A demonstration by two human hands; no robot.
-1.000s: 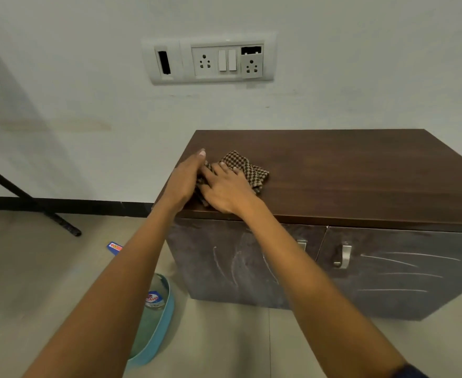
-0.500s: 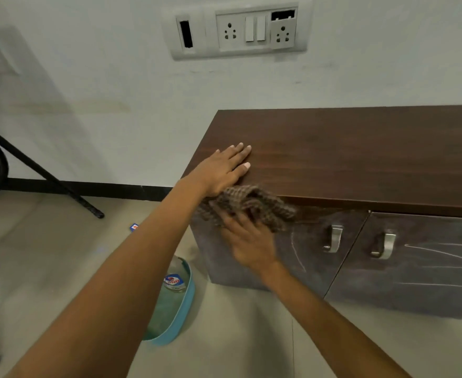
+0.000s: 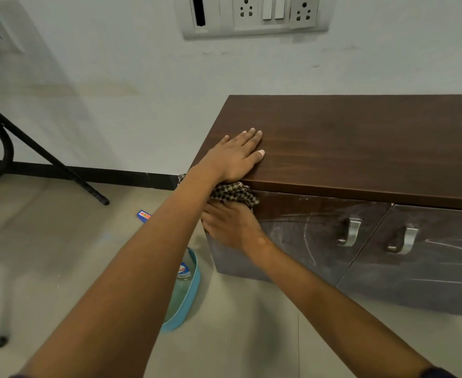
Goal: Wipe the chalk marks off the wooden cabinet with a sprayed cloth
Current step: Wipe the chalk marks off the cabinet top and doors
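Centre frame, the left hand (image 3: 234, 156) lies open and flat on the cabinet (image 3: 360, 137) top, the right hand (image 3: 231, 227) pressing the cloth (image 3: 234, 192), fingers straight, against its chalked door.

Left hand (image 3: 235, 156) lies flat on the cabinet (image 3: 360, 145) top, fingers straight. Just below its palm, the right hand (image 3: 229, 227) presses the checked cloth (image 3: 234, 193) against the door front. Chalk marks (image 3: 309, 241) show to the right of the right hand's fingers.
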